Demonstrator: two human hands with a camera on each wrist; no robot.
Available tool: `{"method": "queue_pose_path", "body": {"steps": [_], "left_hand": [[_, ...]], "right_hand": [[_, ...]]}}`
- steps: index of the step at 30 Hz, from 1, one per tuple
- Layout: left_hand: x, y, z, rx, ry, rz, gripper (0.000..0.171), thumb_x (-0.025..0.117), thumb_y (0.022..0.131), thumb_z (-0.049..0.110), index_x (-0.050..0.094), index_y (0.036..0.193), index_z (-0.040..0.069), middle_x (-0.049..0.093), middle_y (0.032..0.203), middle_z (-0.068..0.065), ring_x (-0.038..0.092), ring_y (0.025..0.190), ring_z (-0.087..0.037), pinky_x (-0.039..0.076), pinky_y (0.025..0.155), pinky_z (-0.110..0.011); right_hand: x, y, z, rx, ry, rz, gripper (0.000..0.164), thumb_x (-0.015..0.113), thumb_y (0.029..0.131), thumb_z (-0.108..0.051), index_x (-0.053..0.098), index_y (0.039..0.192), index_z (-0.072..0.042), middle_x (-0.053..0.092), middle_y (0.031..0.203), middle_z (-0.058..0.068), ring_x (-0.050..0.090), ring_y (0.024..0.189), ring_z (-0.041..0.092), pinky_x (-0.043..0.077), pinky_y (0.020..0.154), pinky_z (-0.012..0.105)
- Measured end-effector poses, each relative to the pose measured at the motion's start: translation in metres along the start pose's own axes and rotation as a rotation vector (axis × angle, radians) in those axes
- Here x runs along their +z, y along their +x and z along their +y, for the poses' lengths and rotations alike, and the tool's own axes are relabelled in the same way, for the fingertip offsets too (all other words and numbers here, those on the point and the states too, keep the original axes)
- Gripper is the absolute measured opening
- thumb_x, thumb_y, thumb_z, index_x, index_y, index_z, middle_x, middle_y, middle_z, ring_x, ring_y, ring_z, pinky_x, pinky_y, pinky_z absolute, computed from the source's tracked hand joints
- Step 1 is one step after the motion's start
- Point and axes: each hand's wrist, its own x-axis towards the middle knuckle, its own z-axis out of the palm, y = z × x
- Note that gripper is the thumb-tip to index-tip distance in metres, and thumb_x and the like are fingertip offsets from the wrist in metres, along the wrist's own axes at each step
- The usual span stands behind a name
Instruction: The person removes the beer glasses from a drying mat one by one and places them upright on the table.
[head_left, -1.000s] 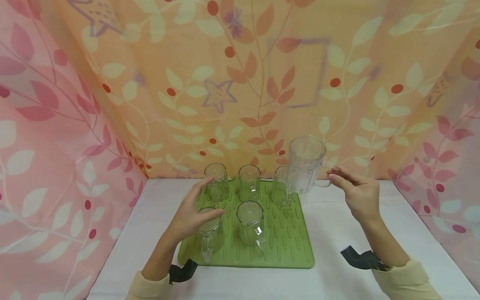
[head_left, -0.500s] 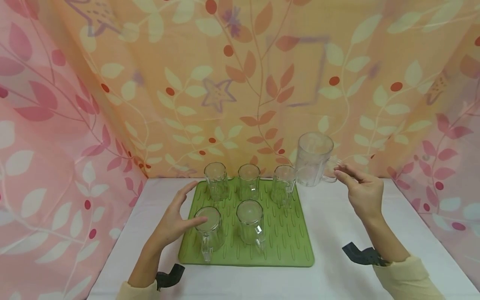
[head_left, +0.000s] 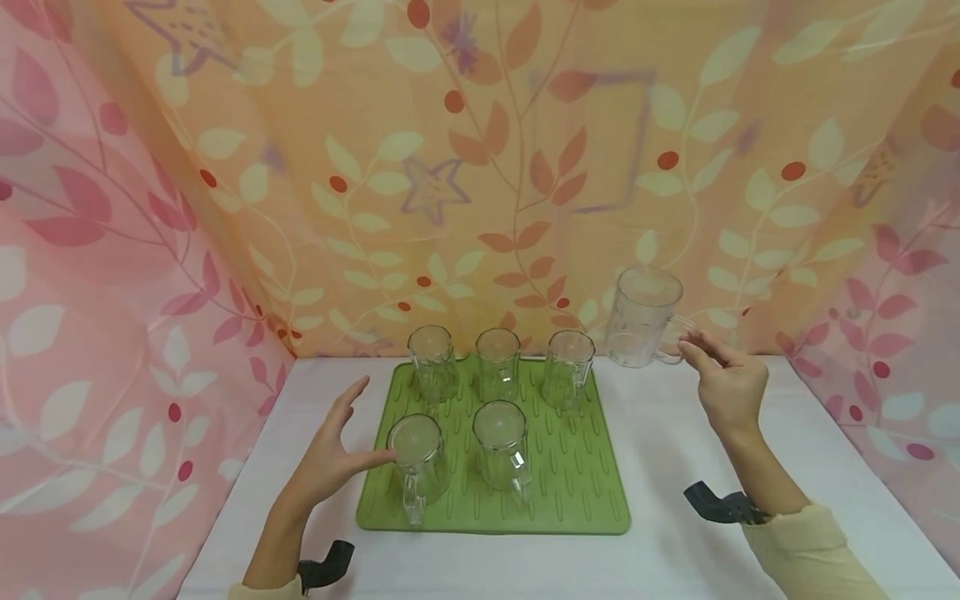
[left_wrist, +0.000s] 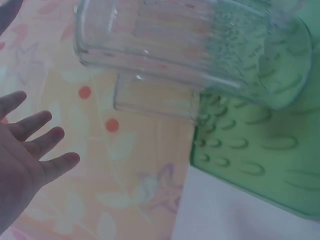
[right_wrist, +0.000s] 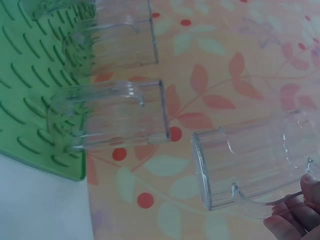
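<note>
My right hand (head_left: 731, 392) pinches the handle of a clear mug (head_left: 645, 321), which is raised off the table, right of the mat's back corner. In the right wrist view, fingertips (right_wrist: 285, 227) grip that handle at the lower right. My left hand (head_left: 322, 458) is spread beside the front-left clear mug (head_left: 420, 446); its thumb overlaps that mug's rim in the head view. In the left wrist view its fingers (left_wrist: 42, 142) are apart and hold nothing. Another clear mug (head_left: 500, 442) stands beside it in the front row.
A green ridged drying mat (head_left: 577, 500) lies on the white table (head_left: 660, 467). Three clear mugs stand along its back edge, the rightmost mug (head_left: 567, 371) nearest the raised one. Patterned cloth (head_left: 517, 167) hangs behind and on both sides.
The right hand has carried its mug rightward, away from the back-right mug it overlapped. The left hand has drawn back to the left from over the front-left mug.
</note>
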Motion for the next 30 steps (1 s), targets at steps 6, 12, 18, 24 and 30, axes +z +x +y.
{"method": "queue_pose_path", "body": {"steps": [6,12,18,24,30], "left_hand": [[0.002,-0.006,-0.021,-0.021,-0.038,0.001,0.101,0.084,0.075,0.017,0.023,0.155,0.014,0.022,0.161,-0.017,0.019,0.143,-0.053,0.021,0.11,-0.074],[0.008,-0.016,-0.047,-0.074,-0.064,-0.013,0.099,0.083,0.075,0.013,0.024,0.154,0.011,0.022,0.16,-0.019,0.017,0.144,-0.054,0.018,0.112,-0.072],[0.014,-0.022,-0.063,-0.134,-0.058,-0.052,0.099,0.083,0.076,0.015,0.023,0.154,0.01,0.021,0.16,-0.02,0.015,0.144,-0.053,0.018,0.112,-0.073],[0.02,-0.026,-0.071,-0.242,-0.017,-0.121,0.104,0.084,0.076,0.022,0.018,0.155,0.009,0.013,0.161,-0.024,0.013,0.143,-0.057,0.021,0.11,-0.074],[0.022,-0.028,-0.078,-0.313,0.078,-0.177,0.106,0.084,0.075,0.033,0.018,0.155,0.01,0.017,0.159,-0.027,0.018,0.141,-0.058,0.027,0.108,-0.072]], "right_hand": [[-0.003,0.002,0.022,0.012,-0.062,0.045,0.033,0.071,0.08,0.012,0.064,0.112,0.016,0.071,0.081,-0.024,0.069,0.075,-0.008,0.054,0.07,0.008],[-0.007,-0.001,0.048,-0.033,-0.165,0.07,0.03,0.073,0.079,0.009,0.068,0.108,0.013,0.067,0.081,-0.031,0.065,0.078,-0.013,0.052,0.072,0.003],[-0.005,-0.005,0.068,-0.073,-0.21,0.126,0.03,0.075,0.08,0.004,0.068,0.108,0.013,0.064,0.081,-0.035,0.063,0.078,-0.014,0.05,0.074,0.001],[-0.002,-0.004,0.087,-0.098,-0.215,0.174,0.029,0.076,0.08,0.002,0.069,0.107,0.011,0.066,0.084,-0.029,0.062,0.076,-0.015,0.049,0.072,0.001],[-0.004,-0.007,0.107,-0.057,-0.291,0.203,0.022,0.076,0.082,-0.002,0.074,0.103,0.006,0.074,0.088,-0.002,0.06,0.072,-0.015,0.047,0.067,0.002]]}}
